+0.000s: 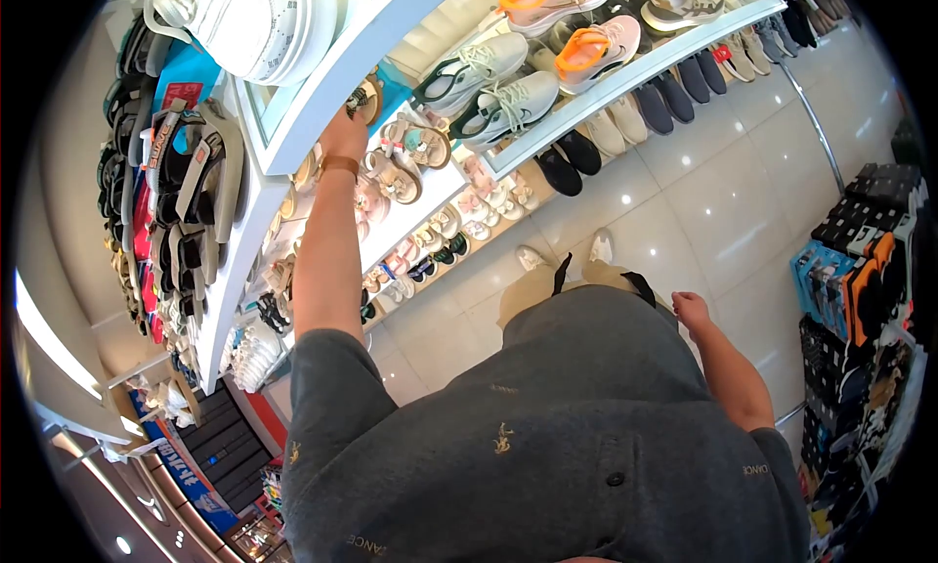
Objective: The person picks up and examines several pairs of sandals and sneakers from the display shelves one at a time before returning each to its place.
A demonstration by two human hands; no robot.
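My left hand (344, 135), with a brown band at its wrist, reaches in among the sandals under the white shelf edge. It is closed on a brown sandal (366, 99); part of its grip is hidden. Light strappy sandals (393, 177) lie on the white shelf beside that hand. My right hand (691, 310) hangs at my side, its fingers loosely curled with nothing seen in them.
Grey-green sneakers (503, 108) and pink ones with orange lining (598, 53) fill a glass-topped shelf ahead. A white sneaker (254, 25) stands close on the upper shelf. Dark sandals (191, 167) hang at left. Stacked packages (850, 280) stand right. Tiled floor (723, 192) lies between.
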